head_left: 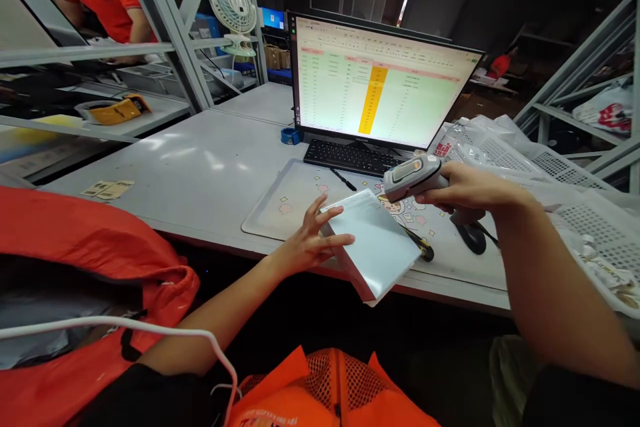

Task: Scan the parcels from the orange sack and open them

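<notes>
Grey desk [200,167], glossy whitish box [376,237], left fingers [336,241] spread, gripping it, right fingers [431,198] curled around scanner [414,173]

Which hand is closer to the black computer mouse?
Right. The right hand, gripping the scanner, is close to the mouse; the left hand, at the white box, is farther left.

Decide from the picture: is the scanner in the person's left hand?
No, the right hand holds the scanner, while the left hand has its fingers on the white box.
</notes>
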The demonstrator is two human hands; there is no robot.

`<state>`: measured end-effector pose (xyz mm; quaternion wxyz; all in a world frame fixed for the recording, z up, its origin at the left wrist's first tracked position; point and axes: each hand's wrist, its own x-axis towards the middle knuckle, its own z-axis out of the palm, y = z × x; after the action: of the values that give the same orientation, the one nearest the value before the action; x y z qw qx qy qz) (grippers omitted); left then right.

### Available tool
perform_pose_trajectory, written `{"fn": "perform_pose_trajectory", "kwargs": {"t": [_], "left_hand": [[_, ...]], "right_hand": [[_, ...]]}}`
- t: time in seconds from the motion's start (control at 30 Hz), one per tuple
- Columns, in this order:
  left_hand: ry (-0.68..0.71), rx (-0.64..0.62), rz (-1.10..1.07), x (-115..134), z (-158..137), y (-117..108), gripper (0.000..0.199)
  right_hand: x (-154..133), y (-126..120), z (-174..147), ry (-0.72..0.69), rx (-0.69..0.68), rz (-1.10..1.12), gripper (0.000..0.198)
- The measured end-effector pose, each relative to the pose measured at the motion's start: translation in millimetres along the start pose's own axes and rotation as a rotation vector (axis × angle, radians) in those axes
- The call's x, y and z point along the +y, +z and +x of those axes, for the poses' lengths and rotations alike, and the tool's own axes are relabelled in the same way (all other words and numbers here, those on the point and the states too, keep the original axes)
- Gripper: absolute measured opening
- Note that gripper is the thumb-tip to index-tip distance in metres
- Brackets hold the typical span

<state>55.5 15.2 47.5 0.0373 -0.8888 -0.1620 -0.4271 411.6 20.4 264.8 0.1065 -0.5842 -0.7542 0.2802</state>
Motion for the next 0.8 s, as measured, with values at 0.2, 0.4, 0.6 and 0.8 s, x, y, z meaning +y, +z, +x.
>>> {"fn": "perform_pose_trajectory", "kwargs": {"t": [0.2,0.4,0.6,0.8], "left_hand": [[0.035,0.023,-0.059,10,11,9,0.064],[0.045,0.023,-0.048,10,9,5,0.06],[-0.15,0.077,-0.16,-1,-12,-2,0.064],[-0.881,0.236,-0.622,-37,-38,-23,0.08]], "right_hand": [[-56,11,4,-0.164,-0.177,-0.064,0.029],[-51,18,7,-0.163,-0.167,-0.061,0.029],[24,42,23,0.058,0.117,-0.133,0.035],[93,97,46,0.37,0.503,-0.345,0.042]]}}
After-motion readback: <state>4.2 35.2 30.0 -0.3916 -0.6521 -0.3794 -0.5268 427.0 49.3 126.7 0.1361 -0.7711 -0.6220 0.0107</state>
